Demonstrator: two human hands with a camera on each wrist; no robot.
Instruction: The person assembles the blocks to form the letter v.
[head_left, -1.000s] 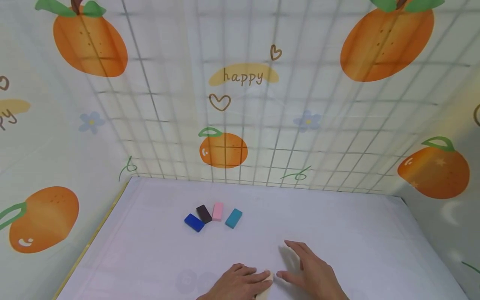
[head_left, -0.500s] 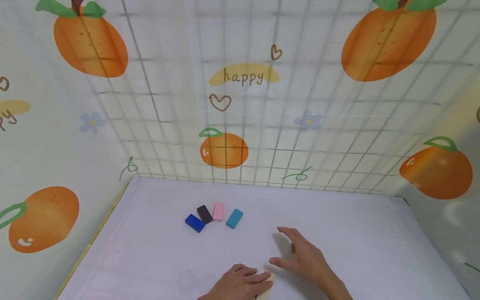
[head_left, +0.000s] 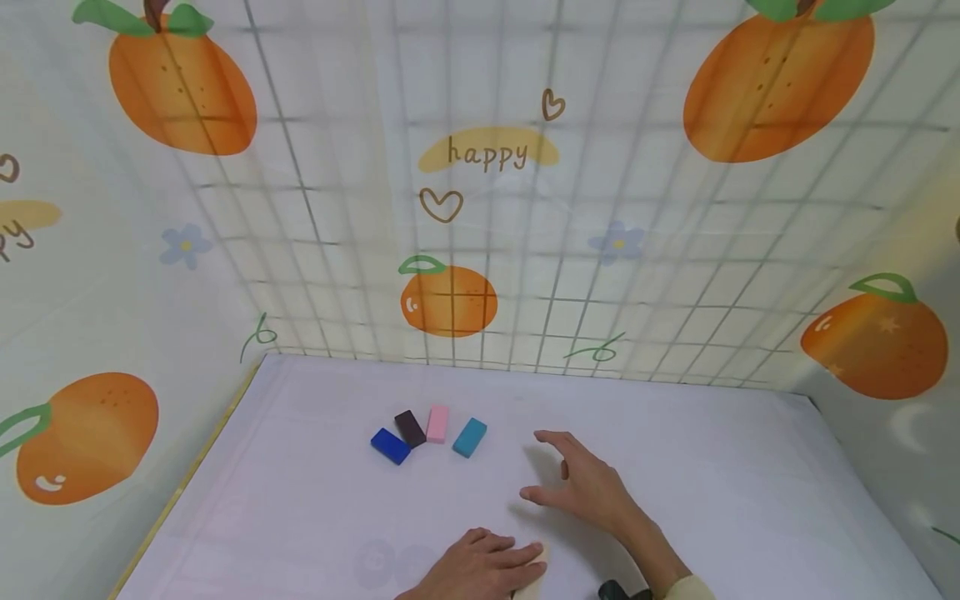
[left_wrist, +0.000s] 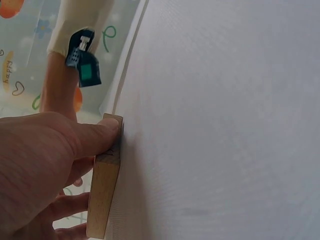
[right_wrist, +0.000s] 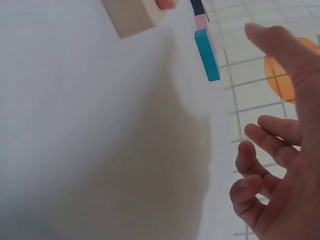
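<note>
My left hand (head_left: pixel 480 568) holds a pale wooden block (left_wrist: pixel 104 197) on the table at the near edge of the head view. In the left wrist view the thumb lies along one face of the block and fingers touch it from behind. My right hand (head_left: pixel 585 492) hovers over the table, fingers spread and holding nothing. A small teal block (head_left: pixel 469 437) is the thing nearest ahead of it, to its left. Beside that lie a pink block (head_left: pixel 437 424), a dark brown block (head_left: pixel 410 428) and a blue block (head_left: pixel 391 446).
The white tabletop (head_left: pixel 300 500) ends at a curtain (head_left: pixel 510 250) printed with oranges, with grid lines showing through. Similar cloth stands at the left and right sides. A black device (head_left: pixel 617 590) sits by the right wrist.
My right hand has moved forward and left, away from the wooden block and closer to the teal block. The left hand and the small blocks have kept their places.
</note>
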